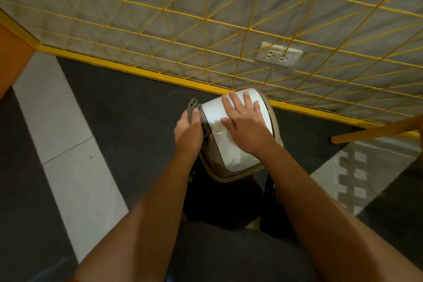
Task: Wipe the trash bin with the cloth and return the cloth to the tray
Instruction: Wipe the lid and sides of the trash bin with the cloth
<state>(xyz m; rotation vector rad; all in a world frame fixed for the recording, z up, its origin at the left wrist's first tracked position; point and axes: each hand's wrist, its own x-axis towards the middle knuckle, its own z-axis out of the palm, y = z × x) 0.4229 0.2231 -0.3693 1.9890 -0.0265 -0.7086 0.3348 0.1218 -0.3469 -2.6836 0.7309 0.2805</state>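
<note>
Wiping under way: left hand (188,131) grips the grey cloth (194,107) against the trash bin (231,144) lid's left edge, right hand (243,121) spread flat on top; tray unseen, return pending.

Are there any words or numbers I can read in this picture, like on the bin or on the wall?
No, there are none to read.
Trash bin: its white lid is plain, no label or brand showing.
Cloth in the left hand: plain grey, no tag visible.
Wall socket: only plug holes, no writing that can be made out.
Yellow wire grid and floor: no signs.
</note>
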